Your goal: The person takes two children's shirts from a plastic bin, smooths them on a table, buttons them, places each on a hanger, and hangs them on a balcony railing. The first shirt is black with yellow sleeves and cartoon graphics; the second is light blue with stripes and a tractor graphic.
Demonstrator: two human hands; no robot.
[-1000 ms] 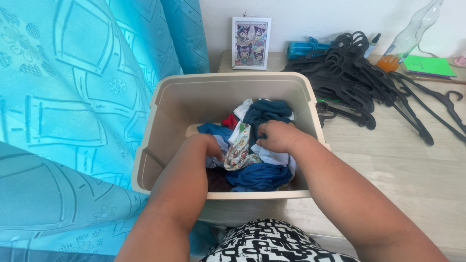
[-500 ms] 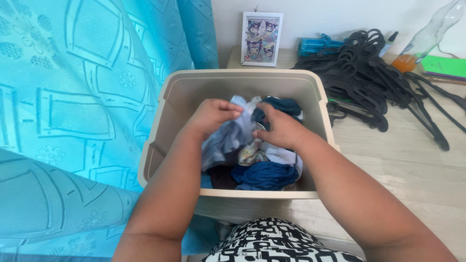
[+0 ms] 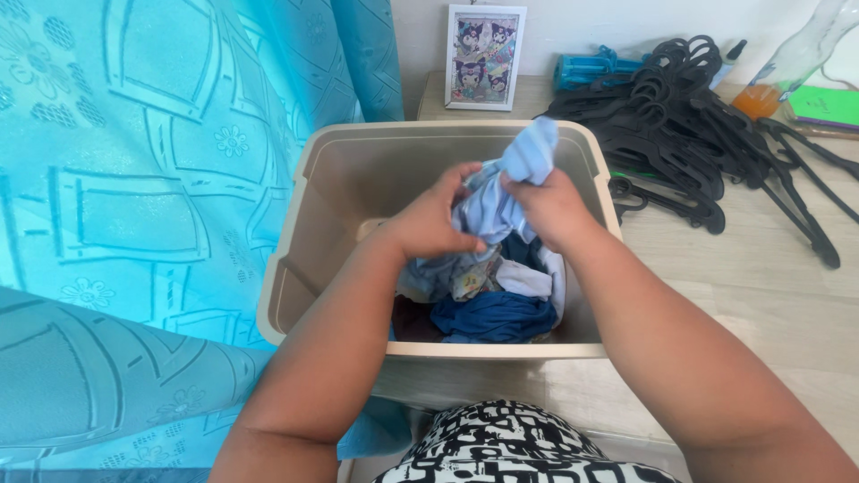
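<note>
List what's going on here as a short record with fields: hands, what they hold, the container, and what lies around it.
left hand: gripping the light blue garment over the bin
right hand: gripping the same garment, upper end bunched above the fingers
garment state: partly lifted, lower end among the other clothes
bin: beige plastic, open top, on the floor
bin contents: dark blue cloth, white cloth, other pieces
right of bin: pile of black hangers
behind bin: framed picture against the wall
left of bin: turquoise curtain
</note>
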